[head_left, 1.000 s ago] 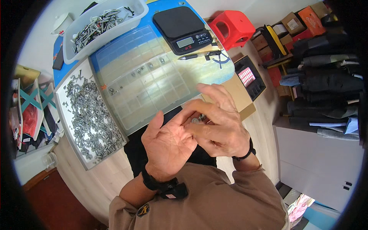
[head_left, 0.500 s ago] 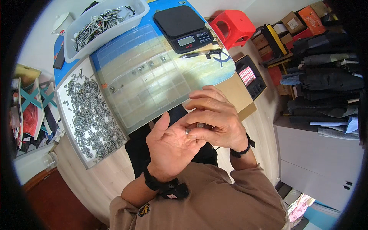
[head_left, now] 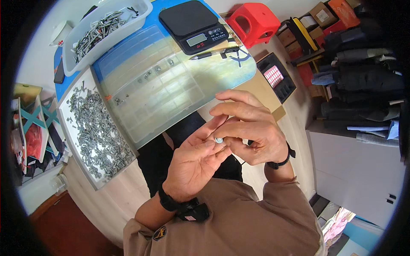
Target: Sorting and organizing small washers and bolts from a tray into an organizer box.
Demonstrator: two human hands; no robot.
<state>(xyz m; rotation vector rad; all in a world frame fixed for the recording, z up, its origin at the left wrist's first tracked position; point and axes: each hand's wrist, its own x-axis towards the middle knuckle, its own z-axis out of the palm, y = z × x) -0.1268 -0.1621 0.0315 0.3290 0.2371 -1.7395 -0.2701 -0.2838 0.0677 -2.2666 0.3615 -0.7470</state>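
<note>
Both hands are raised close to my chest, below the table edge. My left hand [head_left: 194,160] is palm-up with the fingers curled, and a small silver nut or washer [head_left: 219,140] rests at its fingertips. My right hand [head_left: 250,130] pinches that same small part from above with thumb and forefinger. A clear compartment organiser box [head_left: 153,85] with a few metal parts lies on the table ahead of the hands. To its left a white tray [head_left: 68,106] holds a heap of several grey screws and nuts.
A white bin [head_left: 143,15] of long bolts stands at the back left. A black digital scale [head_left: 192,25] sits at the back with a pen [head_left: 205,55] in front. A red stool [head_left: 252,21], a black calculator box [head_left: 275,77] and stacked dark clothing [head_left: 358,64] lie to the right.
Both hands have shifted slightly right and down. The right-hand fingers have closed onto the small silver part at the left fingertips, which now shows clearly.
</note>
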